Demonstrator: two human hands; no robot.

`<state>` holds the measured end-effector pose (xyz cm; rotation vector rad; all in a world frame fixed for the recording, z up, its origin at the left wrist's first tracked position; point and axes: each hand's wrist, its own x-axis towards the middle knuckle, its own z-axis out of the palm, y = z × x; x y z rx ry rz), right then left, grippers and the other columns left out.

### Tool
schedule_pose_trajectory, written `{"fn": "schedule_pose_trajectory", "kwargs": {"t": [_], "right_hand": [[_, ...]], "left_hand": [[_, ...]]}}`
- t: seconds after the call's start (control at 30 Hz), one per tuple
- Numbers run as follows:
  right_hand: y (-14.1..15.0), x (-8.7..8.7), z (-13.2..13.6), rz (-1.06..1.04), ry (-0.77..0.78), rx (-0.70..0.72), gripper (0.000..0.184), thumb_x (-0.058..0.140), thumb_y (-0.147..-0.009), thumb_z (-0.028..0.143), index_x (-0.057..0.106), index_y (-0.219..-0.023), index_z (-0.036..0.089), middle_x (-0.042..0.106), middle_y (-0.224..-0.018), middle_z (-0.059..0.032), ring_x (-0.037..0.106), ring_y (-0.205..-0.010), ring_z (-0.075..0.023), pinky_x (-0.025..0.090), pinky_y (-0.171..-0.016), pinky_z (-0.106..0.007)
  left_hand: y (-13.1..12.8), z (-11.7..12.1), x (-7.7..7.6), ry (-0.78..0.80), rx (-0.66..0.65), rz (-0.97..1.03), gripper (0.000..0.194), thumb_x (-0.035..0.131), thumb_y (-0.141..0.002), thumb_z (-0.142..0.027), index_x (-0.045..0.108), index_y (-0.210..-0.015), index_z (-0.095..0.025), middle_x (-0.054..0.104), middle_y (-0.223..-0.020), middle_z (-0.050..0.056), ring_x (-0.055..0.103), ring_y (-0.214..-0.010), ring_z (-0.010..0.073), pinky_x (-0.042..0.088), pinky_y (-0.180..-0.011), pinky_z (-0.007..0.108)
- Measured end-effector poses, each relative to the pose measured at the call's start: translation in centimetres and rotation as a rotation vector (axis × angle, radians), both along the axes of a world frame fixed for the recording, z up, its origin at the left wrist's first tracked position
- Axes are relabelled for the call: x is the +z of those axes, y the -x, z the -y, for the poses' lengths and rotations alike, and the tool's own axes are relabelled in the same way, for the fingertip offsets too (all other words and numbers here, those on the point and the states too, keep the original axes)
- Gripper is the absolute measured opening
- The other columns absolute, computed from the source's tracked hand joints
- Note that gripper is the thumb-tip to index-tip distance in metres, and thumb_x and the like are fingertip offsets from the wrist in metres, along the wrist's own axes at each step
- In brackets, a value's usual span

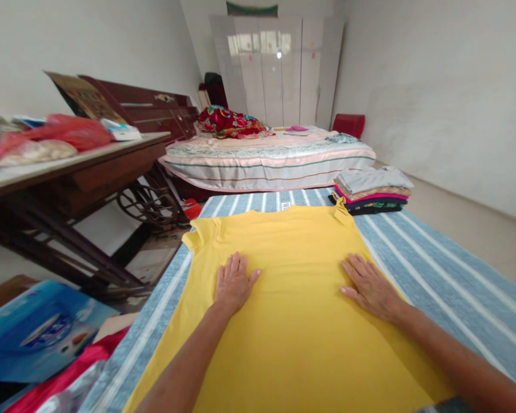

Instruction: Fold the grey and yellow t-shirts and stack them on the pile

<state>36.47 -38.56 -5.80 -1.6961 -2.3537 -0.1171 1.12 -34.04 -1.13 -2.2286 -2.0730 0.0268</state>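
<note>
A yellow T-shirt [290,298] lies spread out on a blue and white striped bed cover [438,275], its collar end pointing away from me. My left hand [234,284] rests flat on the left part of the shirt, fingers stretched out. On the right part, my right hand [372,287] lies palm down, also with fingers extended. Both sleeves look a little crumpled, and the lower hem runs out of view beneath my arms. Just beyond the shirt's right sleeve sits a stack of folded clothes [372,189], with a grey piece on top.
A sewing machine table [124,155] with red plastic bags [75,132] stands at the left. Below it lies a blue box [47,332]. Farther back are a second bed [266,163] with a red floral quilt [230,121], a red chair [348,124] and a white wardrobe [279,74].
</note>
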Motion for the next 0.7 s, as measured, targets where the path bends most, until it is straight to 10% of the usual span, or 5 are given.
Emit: {"fn": "schedule_pose_trajectory", "kwargs": {"t": [0.23, 0.53, 0.7], "right_hand": [[4.9, 1.0, 7.6, -0.078, 0.09, 0.307, 0.074, 0.045, -0.084, 0.061, 0.026, -0.144, 0.022, 0.02, -0.15, -0.0126, 0.017, -0.137, -0.0299, 0.024, -0.109, -0.051], [9.1, 1.0, 10.8, -0.088, -0.018, 0.457, 0.083, 0.049, -0.079, 0.066, 0.029, -0.143, 0.019, 0.023, -0.147, -0.0177, 0.021, -0.135, -0.0356, 0.03, -0.104, -0.055], [15.0, -0.3, 13.0, -0.04, -0.144, 0.614, 0.049, 0.048, -0.09, 0.037, 0.04, -0.136, 0.022, 0.038, -0.141, -0.0139, 0.031, -0.132, -0.0306, 0.035, -0.103, -0.049]], "left_hand": [[-1.9, 5.3, 0.0, 0.102, -0.273, 0.062, 0.066, 0.028, -0.089, -0.057, 0.034, -0.139, -0.015, 0.024, -0.15, 0.012, 0.017, -0.139, 0.0264, 0.017, -0.111, 0.049], [-2.4, 6.1, 0.5, 0.147, -0.298, 0.104, 0.07, 0.03, -0.088, -0.06, 0.033, -0.14, -0.013, 0.022, -0.15, 0.015, 0.015, -0.139, 0.0276, 0.016, -0.111, 0.05], [-2.5, 6.4, 0.1, 0.159, -0.346, 0.109, 0.07, 0.03, -0.088, -0.06, 0.03, -0.141, -0.014, 0.019, -0.151, 0.014, 0.013, -0.14, 0.0262, 0.013, -0.111, 0.05]]}}
